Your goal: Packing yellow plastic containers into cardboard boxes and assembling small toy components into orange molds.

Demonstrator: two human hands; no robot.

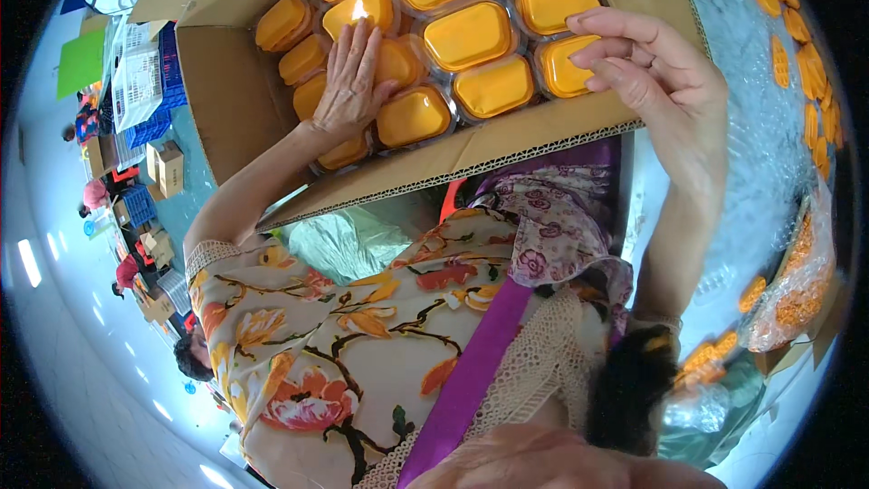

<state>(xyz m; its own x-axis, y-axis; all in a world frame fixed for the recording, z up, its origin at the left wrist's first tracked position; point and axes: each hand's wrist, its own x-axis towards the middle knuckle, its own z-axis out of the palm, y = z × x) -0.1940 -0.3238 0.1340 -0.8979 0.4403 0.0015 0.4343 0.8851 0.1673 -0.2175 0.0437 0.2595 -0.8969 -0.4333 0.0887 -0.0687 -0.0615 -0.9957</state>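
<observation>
An open cardboard box point(507, 140) holds several yellow tubs with clear lids point(466, 34), packed in rows. My left hand point(348, 81) lies flat with spread fingers on the tubs at the box's left side, touching one tub point(412, 116) by the thumb. My right hand point(656, 72) is at the box's right end with bent fingers. Its fingertips rest at the rim of the rightmost tub point(559, 68); whether it grips the tub is hidden. My floral sleeves and a purple strip of cloth point(471, 362) fill the lower middle.
Bubble wrap point(756, 100) with rows of small orange pieces point(819, 118) lies on the right. A clear bag of orange pieces point(797, 294) sits lower right. A green plastic bag point(344, 244) is under the box. Far left are blue crates point(149, 131), small cartons and people.
</observation>
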